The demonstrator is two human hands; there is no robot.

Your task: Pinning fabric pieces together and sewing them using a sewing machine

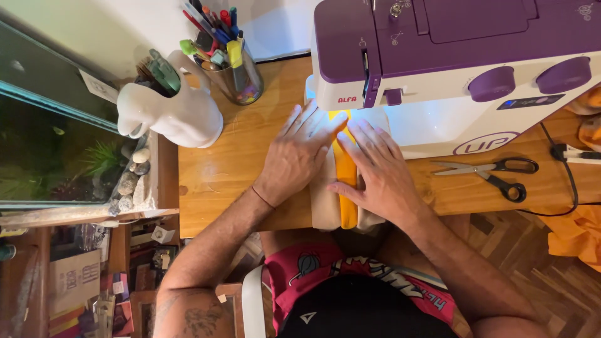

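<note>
Yellow fabric (345, 172) under both flat hands

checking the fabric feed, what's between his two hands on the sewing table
In the head view, a folded yellow fabric strip lies between the left hand and right hand, on beige cloth under the sewing machine.

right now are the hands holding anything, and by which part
Nothing is gripped. The left hand and right hand lie flat, palms down, pressing the yellow fabric strip and the beige cloth on either side of it, in front of the sewing machine.
</note>
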